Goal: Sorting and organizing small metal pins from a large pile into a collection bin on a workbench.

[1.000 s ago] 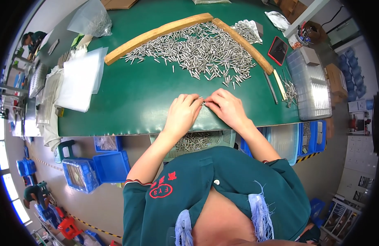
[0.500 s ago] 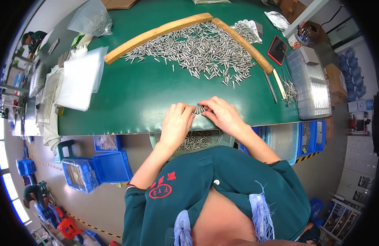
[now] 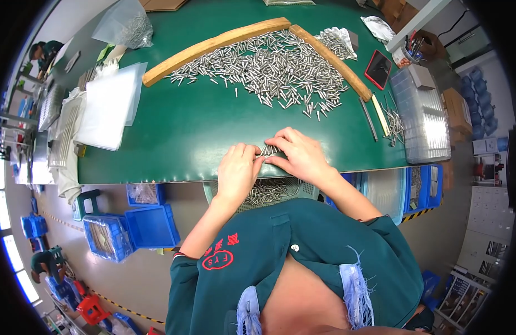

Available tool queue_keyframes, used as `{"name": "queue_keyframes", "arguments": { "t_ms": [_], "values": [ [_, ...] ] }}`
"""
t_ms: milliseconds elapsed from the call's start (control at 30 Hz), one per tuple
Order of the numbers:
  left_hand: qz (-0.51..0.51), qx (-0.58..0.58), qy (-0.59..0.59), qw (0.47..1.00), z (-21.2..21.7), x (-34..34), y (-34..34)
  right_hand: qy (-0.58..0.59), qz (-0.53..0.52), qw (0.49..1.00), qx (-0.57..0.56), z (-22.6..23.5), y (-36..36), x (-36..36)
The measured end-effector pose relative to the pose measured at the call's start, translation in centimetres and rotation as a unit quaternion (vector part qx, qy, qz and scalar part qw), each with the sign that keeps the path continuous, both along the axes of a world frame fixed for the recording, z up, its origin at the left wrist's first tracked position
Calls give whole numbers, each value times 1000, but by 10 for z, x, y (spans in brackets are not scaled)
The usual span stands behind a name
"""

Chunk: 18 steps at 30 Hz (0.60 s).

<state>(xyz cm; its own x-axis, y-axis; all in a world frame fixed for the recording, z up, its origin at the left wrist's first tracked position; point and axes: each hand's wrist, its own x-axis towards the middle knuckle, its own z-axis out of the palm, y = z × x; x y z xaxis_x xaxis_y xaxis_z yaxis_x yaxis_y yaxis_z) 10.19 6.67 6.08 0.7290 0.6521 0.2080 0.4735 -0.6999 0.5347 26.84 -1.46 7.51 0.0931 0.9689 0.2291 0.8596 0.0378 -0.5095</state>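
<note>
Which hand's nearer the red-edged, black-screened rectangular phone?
Right. The right hand is below-left of the phone in view; the left hand lies farther left, lower.

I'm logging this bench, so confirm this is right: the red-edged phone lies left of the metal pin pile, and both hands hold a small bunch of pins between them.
Wrong side: the red-edged phone lies right of the metal pin pile, as the head view shows. The rest stands: left hand and right hand hold a small bunch of pins between them.
</note>
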Motion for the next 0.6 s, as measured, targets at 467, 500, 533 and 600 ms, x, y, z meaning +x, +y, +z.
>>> {"name": "queue_keyframes", "arguments": {
  "t_ms": [467, 500, 533, 600],
  "values": [
    [-71, -807, -109, 576, -7, -38, -19, -25, 111, 993, 31, -6, -14, -5],
    [-30, -856, -158, 492, -16, -35, -24, -23, 123, 992, 27, -5, -18, -7],
    [12, -893, -205, 400, -23, -31, -28, -20, 131, 991, 6, -1, -22, -9],
    [7, -911, -218, 350, -26, -25, -29, -14, 135, 991, 2, -1, -27, -14]
  ]
}}
